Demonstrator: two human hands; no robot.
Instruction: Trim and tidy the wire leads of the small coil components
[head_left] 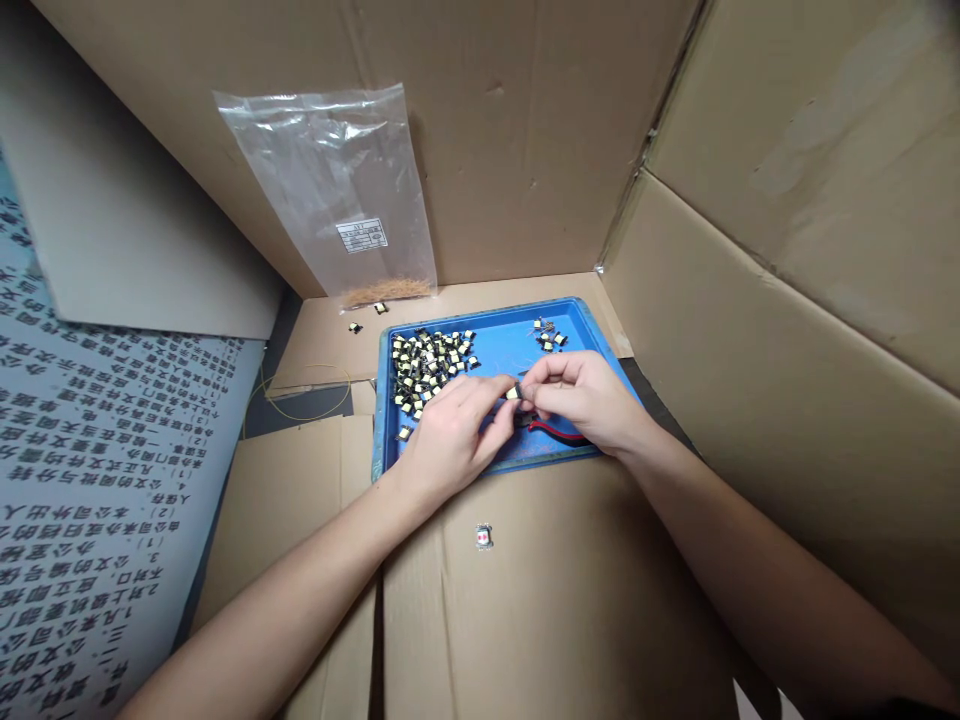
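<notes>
Over the blue tray (480,322), my left hand (457,422) pinches a small yellow-and-black component (513,393) between thumb and forefinger. My right hand (576,398) meets it from the right, its fingertips closed at the component's other side. Whether a finer part sits between those right fingertips is too small to tell. Red-and-black handled pliers (555,432) lie in the tray, partly under my right hand. A pile of similar components (427,365) fills the tray's left side, and several more (551,335) lie at its back right.
A clear plastic bag (330,190) with orange-brown pieces leans on the cardboard wall (517,130) behind. Two loose components (380,308) lie near it. One component with red marks (484,537) rests on the front cardboard. A thin yellow wire (307,416) curls at left, beside a printed sheet (97,480).
</notes>
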